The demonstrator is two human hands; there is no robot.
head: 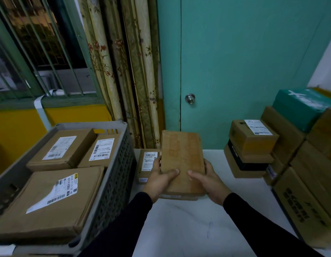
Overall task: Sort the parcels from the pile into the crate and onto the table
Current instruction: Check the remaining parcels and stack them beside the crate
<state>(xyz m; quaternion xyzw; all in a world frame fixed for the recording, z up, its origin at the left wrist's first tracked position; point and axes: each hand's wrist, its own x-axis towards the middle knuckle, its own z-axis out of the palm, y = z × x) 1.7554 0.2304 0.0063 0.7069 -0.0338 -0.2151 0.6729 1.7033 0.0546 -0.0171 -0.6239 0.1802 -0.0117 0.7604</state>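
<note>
Gripping a plain brown parcel (182, 160) from both sides, the left hand (161, 179) and the right hand (207, 180) hold it above the white table (188, 229), each thumb laid across its top face near the close end and the other fingers wrapped under its long edges. The parcel is tilted, its far end raised toward the teal door (244, 62), and its upper face bears tape but no label that can be seen. Both forearms wear dark sleeves (263, 219). Just beyond the left hand, partly hidden by the held parcel, a small labelled box (147, 164) lies flat on the table, next to the wall of the grey crate (114, 175). The crate stands at the left and holds three labelled cardboard parcels: a large flat one (47, 201) nearest the person, and two smaller ones (62, 151) (99, 153) side by side behind it. At the right of the table a pile of boxes (300, 154) is stacked, with a labelled brown box (252, 138) resting on a black box, and a teal box (300, 106) on top farther back. Behind the crate hang patterned curtains (124, 71), beside a barred window (40, 43).
</note>
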